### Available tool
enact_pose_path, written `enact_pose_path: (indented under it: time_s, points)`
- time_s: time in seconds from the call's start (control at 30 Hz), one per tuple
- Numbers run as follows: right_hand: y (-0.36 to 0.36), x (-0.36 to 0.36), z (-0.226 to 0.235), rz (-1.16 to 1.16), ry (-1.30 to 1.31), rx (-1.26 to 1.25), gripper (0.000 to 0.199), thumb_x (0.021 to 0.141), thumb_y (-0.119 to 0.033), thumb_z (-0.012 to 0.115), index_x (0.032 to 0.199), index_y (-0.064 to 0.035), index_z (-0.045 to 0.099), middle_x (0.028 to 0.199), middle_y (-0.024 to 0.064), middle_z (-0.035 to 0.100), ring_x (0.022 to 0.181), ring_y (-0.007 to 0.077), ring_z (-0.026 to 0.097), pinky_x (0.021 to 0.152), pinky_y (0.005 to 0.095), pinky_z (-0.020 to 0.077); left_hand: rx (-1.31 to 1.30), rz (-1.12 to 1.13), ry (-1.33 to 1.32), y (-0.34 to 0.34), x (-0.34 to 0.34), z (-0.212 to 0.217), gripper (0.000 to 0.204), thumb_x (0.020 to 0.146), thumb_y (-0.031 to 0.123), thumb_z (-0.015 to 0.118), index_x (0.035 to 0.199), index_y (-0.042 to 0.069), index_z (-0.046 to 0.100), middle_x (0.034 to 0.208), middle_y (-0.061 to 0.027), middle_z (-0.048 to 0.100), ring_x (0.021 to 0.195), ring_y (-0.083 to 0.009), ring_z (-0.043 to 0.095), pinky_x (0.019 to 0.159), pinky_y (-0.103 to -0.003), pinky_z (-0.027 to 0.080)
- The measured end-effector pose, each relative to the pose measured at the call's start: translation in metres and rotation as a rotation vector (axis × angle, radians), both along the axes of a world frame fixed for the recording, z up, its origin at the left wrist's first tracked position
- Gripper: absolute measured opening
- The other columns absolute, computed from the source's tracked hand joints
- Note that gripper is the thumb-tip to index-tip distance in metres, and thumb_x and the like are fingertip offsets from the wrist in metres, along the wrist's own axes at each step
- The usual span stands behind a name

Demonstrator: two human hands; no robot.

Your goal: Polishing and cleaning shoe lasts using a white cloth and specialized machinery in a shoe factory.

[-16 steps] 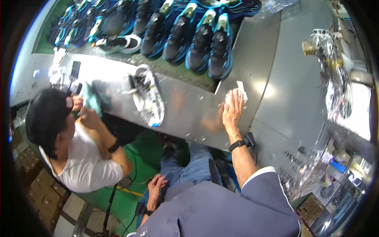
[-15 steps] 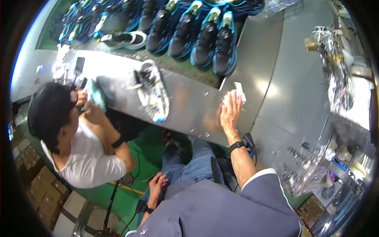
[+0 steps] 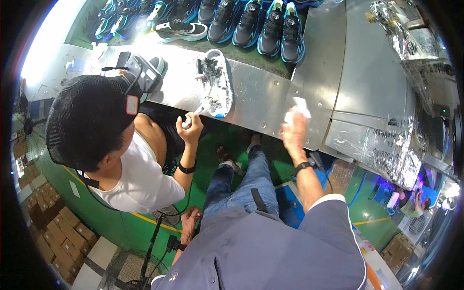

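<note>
One soft, light cloth (image 3: 296, 110) lies crumpled under the right hand's (image 3: 293, 133) fingers, likely pinchable anywhere; left hand (image 3: 189, 223) hangs down, grip unclear.

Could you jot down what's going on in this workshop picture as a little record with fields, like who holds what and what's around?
Setting: metal workbench seen from above, green floor below
Right hand: presses a white cloth on the bench edge; dark wristwatch on the wrist
Left hand: down beside the knee, near a fan stand; grip unclear
Co-worker: seated at left, black cap, white shirt
Co-worker's hand: holds a small white tool against an upturned shoe
Behind: row of black and blue shoes
Right side: crinkled plastic wrap
</note>
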State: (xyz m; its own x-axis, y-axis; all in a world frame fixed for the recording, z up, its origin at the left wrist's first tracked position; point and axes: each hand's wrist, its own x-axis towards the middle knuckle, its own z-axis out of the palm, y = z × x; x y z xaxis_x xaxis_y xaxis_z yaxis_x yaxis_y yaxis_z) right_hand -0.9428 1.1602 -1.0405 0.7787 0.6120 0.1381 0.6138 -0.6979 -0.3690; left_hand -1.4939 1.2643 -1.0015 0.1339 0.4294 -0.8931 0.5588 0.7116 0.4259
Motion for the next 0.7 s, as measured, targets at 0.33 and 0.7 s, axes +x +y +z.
enact_pose_path:
  time_s: [0.33, 0.7]
  points:
    - [-0.004, -0.058, -0.007, 0.369, 0.158, -0.096, 0.068, 0.086, -0.023, 0.063, 0.148, -0.0064, 0.041, 0.159, 0.0117, 0.031, 0.148, 0.0295, 0.025, 0.122, 0.0471, 0.0187, -0.032, -0.245, 0.052, 0.013, 0.007, 0.008, 0.058, 0.092, 0.03, 0.068, 0.13, -0.012, 0.055, 0.114, -0.0184, 0.067, 0.095, -0.0223, 0.066, 0.085, -0.035, 0.054]
    - [-0.091, 0.036, -0.04, -0.368, -0.001, -0.157, 0.068, 0.095, -0.03, 0.05, 0.151, 0.0017, 0.029, 0.159, 0.0241, 0.025, 0.146, 0.0444, 0.023, 0.12, 0.0552, 0.0166, -0.152, -0.124, 0.177, -0.011, 0.009, 0.02, 0.051, 0.094, 0.04, 0.064, 0.118, -0.005, 0.062, 0.098, -0.0127, 0.069, 0.084, -0.0192, 0.066, 0.078, -0.033, 0.055]
